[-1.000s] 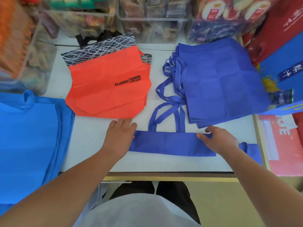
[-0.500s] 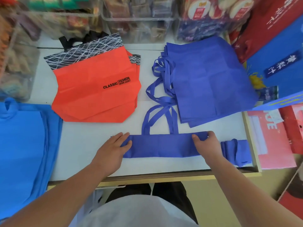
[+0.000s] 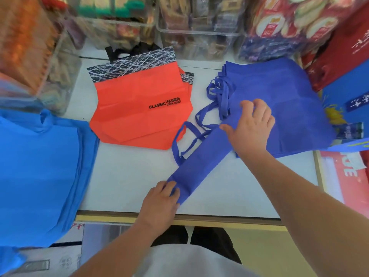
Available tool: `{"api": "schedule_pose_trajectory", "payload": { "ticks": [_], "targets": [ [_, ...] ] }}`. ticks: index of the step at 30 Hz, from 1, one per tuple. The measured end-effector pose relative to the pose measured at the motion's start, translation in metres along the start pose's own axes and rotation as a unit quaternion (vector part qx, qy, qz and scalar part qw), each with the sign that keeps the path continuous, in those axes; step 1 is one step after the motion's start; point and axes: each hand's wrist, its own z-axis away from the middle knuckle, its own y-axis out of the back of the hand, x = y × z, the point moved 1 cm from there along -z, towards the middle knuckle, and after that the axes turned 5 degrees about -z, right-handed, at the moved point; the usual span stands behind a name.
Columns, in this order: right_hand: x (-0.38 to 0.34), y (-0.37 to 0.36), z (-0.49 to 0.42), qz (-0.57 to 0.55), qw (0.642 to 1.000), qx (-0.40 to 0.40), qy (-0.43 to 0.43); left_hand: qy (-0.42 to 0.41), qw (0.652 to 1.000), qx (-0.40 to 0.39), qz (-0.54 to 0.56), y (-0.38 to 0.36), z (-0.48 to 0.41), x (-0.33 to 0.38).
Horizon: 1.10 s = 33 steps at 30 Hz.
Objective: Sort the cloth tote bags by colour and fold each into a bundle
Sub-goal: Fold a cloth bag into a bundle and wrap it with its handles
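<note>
Three piles of thin, matte, non-woven totes are laid flat on the white table (image 3: 127, 182). A sky-blue stack (image 3: 40, 166) overhangs the left edge. An orange stack (image 3: 137, 114), topped with a black band of white scribbled lines and printed with "CLASSIC FASHION", is set at the middle. A violet-blue stack (image 3: 293, 90) lies at the right, its ribbon-like straps spilled toward the centre. Clear plastic bins (image 3: 199, 35) of blurred packaged goods are ranged along the far side.

Half a second ago the folded bag (image 3: 199, 162) was stretched parallel to the near table edge. It is now swung onto a diagonal, and its far end has been carried up to the violet-blue stack, while the near end is kept close to the front edge.

The folded bag is seen as a long, narrow, flat violet-blue strip. Its creases are soft, and its two loop handles (image 3: 185, 140) trail off the left side onto the tabletop. The lower end is pinched by the left hand (image 3: 159, 200), with thumb and curled fingers closed over the cloth. The upper end is gripped by the right hand (image 3: 251, 126), its fingers bent over the fabric at the edge of the violet-blue stack. The hands are held well apart.
</note>
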Motion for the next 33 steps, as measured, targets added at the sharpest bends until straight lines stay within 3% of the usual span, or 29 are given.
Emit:
{"api": "schedule_pose_trajectory", "payload": {
  "ticks": [3,4,6,8,11,14,18,23,26,28,29,31,33],
  "targets": [
    [-0.006,-0.012,0.041,-0.067,0.997,0.026,-0.023,0.040,0.998,-0.035,0.025,0.008,-0.002,0.008],
    [-0.008,-0.017,0.062,-0.116,0.993,-0.010,-0.017,0.045,0.997,-0.048,0.047,0.009,-0.005,0.010],
    [-0.011,-0.032,0.109,-0.209,0.964,-0.163,-0.007,0.061,0.990,-0.067,0.110,0.009,-0.012,0.015],
    [-0.009,-0.049,0.151,-0.222,0.924,-0.310,0.020,0.088,0.976,-0.072,0.188,0.008,-0.017,0.022],
    [0.001,-0.064,0.170,-0.165,0.908,-0.378,0.070,0.170,0.955,-0.038,0.239,0.005,-0.017,0.025],
    [0.002,-0.064,0.162,-0.094,0.905,-0.403,0.103,0.267,0.916,-0.012,0.300,0.005,-0.014,0.029],
    [-0.001,-0.063,0.157,-0.099,0.900,-0.410,0.106,0.331,0.857,-0.027,0.394,0.010,-0.019,0.038],
    [0.012,-0.058,0.150,-0.066,0.868,-0.455,0.188,0.354,0.808,-0.088,0.463,0.018,-0.023,0.027],
    [0.027,-0.058,0.160,-0.094,0.876,-0.405,0.244,0.368,0.727,-0.171,0.554,0.031,-0.024,0.016],
    [0.033,-0.056,0.166,-0.160,0.890,-0.363,0.224,0.363,0.668,-0.200,0.618,0.047,-0.025,0.010],
    [0.033,-0.053,0.166,-0.191,0.891,-0.353,0.212,0.356,0.654,-0.202,0.636,0.054,-0.026,0.008],
    [0.031,-0.045,0.164,-0.246,0.883,-0.347,0.197,0.340,0.654,-0.187,0.649,0.071,-0.028,0.008],
    [0.027,-0.040,0.160,-0.305,0.872,-0.354,0.146,0.345,0.681,-0.130,0.633,0.081,-0.031,0.008]
  ]
}}
